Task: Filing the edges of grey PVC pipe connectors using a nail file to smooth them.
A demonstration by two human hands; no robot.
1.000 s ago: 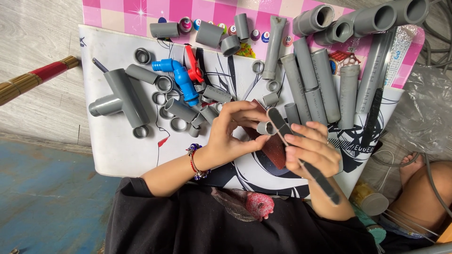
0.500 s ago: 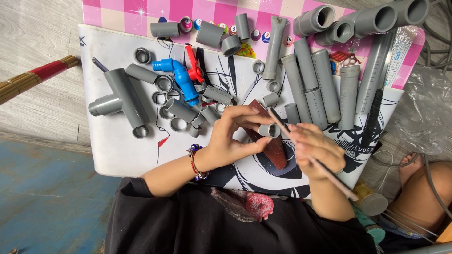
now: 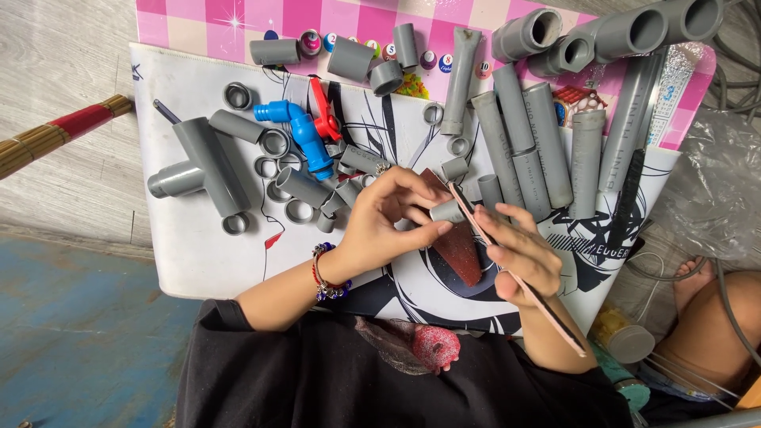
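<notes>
Pinching the short grey pipe piece (image 3: 449,211) over the printed mat (image 3: 190,261), my left hand (image 3: 388,226) is closed; my right hand (image 3: 527,261) grips a thin file (image 3: 515,277) (narrow contact), which I judge could skid onto fingertips.

1. A white printed mat (image 3: 198,261) with black line art lies on the pale floor (image 3: 55,71) and carries most of the parts.
2. A pink checkered sheet (image 3: 214,20) sits under its far edge.
3. On the mat's left rests a large grey tee fitting (image 3: 198,166), with short grey pipe rings (image 3: 273,170) scattered just beside it.
4. A blue valve with a red handle (image 3: 305,131) lies near the middle.
5. Long grey pipes (image 3: 527,135) lie side by side on the right.
6. A brown sandpaper piece (image 3: 460,246) lies on the mat.
</notes>
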